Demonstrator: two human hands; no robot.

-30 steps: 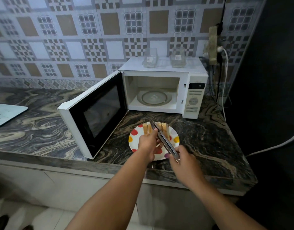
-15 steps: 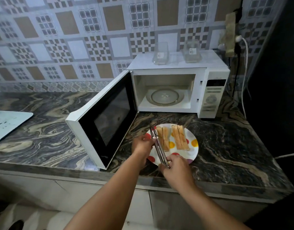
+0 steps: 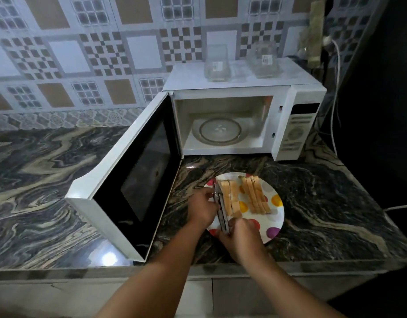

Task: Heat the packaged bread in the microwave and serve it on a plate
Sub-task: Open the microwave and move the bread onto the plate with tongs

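A white plate [image 3: 270,220] with coloured dots sits on the counter in front of the microwave [image 3: 243,88]. Two stacks of bread slices stand on edge on it: the left stack [image 3: 231,198] and the right stack [image 3: 255,195]. Metal tongs [image 3: 220,210] lie along the left stack. My right hand [image 3: 242,237] grips the tongs' handle end at the plate's near rim. My left hand [image 3: 202,207] rests against the tongs at the plate's left edge. The microwave door [image 3: 138,177] hangs wide open, and the glass turntable [image 3: 219,130] inside is bare.
Two clear plastic containers [image 3: 217,64] stand on top of the microwave. A power strip and white cables [image 3: 335,72] hang at the right by the dark wall. The marble counter [image 3: 37,180] extends left; its front edge runs below my wrists.
The camera has moved closer and shifted right. The tongs have come to lie against the left bread stack, and both hands stay at the plate's near left edge.
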